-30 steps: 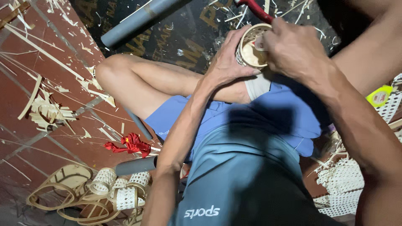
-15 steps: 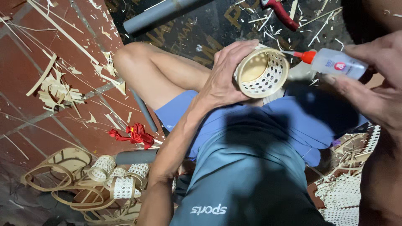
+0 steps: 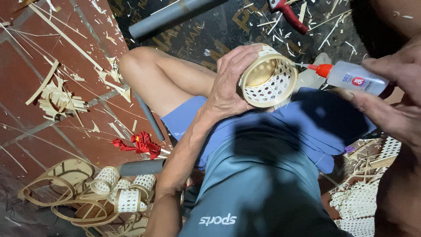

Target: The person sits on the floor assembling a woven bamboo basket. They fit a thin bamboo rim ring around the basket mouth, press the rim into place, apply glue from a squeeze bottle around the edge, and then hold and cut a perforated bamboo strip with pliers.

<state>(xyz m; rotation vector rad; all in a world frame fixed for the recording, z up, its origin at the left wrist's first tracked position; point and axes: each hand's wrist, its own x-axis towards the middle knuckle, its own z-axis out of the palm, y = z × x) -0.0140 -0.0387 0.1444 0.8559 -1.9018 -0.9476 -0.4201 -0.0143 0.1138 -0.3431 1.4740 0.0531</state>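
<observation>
On the floor at the left lie bamboo scraps (image 3: 59, 98) and finished woven cups (image 3: 125, 193). The left hand (image 3: 230, 83) has tilted the woven cup (image 3: 269, 79) it grips over the lap, so its open mouth now shows. The right hand (image 3: 394, 101), closed around a glue bottle (image 3: 355, 78), has drawn back, the red nozzle just beside the rim, ready for gluing. The right hand's fingers are partly cut off at the frame edge.

Right hand (image 3: 394, 96) cut off by right edge beside glue bottle (image 3: 355, 78); bottle's rear hidden in palm. Woven cylinder (image 3: 268, 81) far side covered by left hand (image 3: 230, 85). Red-handled tool (image 3: 289, 15) above cylinder cropped at top edge.
</observation>
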